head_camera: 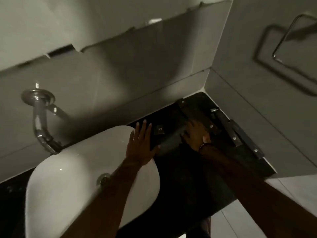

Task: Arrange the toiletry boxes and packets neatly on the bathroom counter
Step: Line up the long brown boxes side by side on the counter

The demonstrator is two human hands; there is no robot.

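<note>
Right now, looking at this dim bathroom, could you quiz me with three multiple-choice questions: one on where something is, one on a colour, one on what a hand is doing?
1. Where do the dark boxes lie?
A. In the basin
B. On the counter, in the corner by the walls
C. On the wall rail

2. What colour is the basin?
A. White
B. Red
C. Blue

3. How is the left hand?
A. Closed in a fist
B. Flat and open, fingers spread, against the edge of a box
C. Gripping the tap

Answers:
1 B: the boxes sit on the black counter, right of the basin, where the two walls meet.
2 A: the bowl is plainly white.
3 B: the fingers are straight and spread beside the box; the right hand rests on the boxes too.
</note>
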